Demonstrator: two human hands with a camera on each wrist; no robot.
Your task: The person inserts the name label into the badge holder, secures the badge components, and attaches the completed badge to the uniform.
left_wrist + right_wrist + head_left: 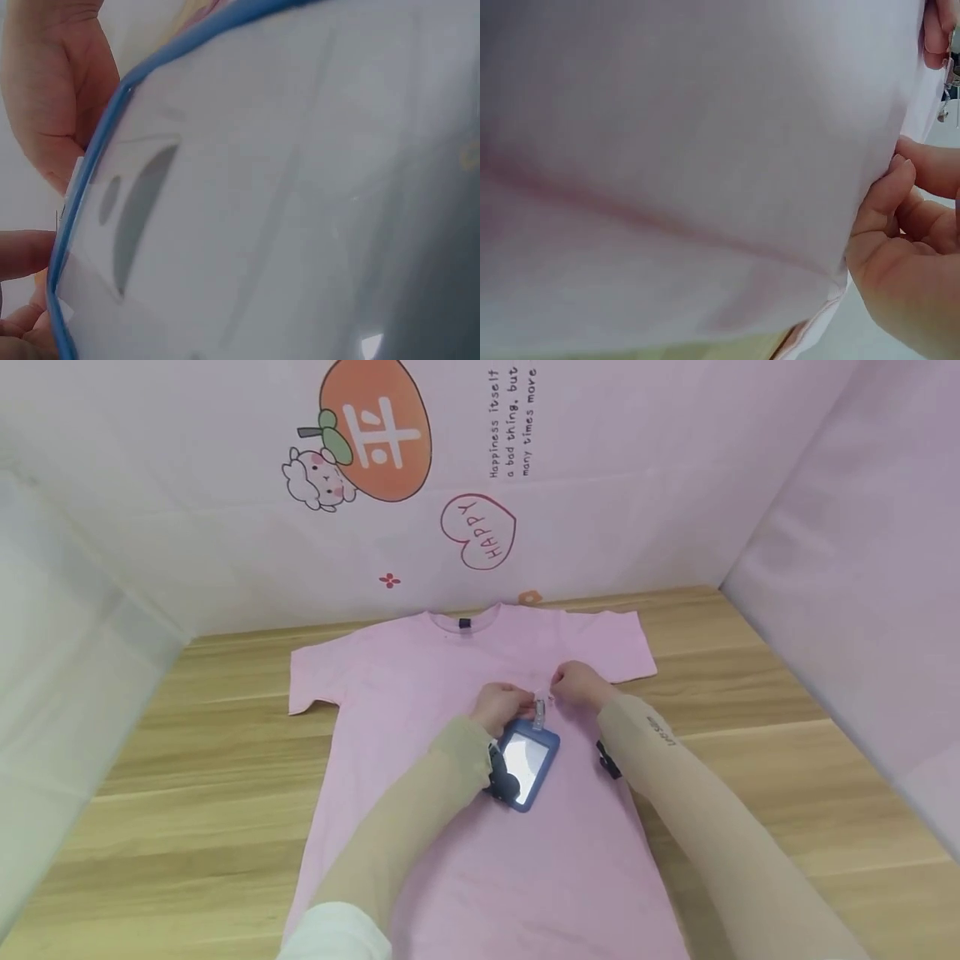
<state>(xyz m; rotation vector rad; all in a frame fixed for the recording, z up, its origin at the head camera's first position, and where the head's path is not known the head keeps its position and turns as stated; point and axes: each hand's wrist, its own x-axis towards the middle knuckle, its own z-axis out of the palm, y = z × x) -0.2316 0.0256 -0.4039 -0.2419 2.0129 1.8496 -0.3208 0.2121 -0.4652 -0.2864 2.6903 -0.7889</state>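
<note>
A pink T-shirt (pixel 420 693) lies spread out, its collar at the far side. On its chest, a blue badge holder (pixel 551 752) with a clear strap (pixel 538 717) and metal clip sits tilted. My left hand (pixel 504 706) holds the clip end, its fingers right at the strap's top. My right hand (pixel 577 683) pinches a fold of the shirt between thumb and fingers just right of the clip, as the right wrist view shows. There a small metal clip (pixel 943 112) hangs beside the left fingers (pixel 934 34). The holder's clear window (pixel 247 187) fills most of the left wrist view.
Beneath the shirt is a wood-grain table (pixel 187 793). A pale printed cloth wall (pixel 225 510) stands behind, with more cloth on both sides. Dark wrist cameras (pixel 504 777) are strapped at both wrists, the left one overlapping the badge holder.
</note>
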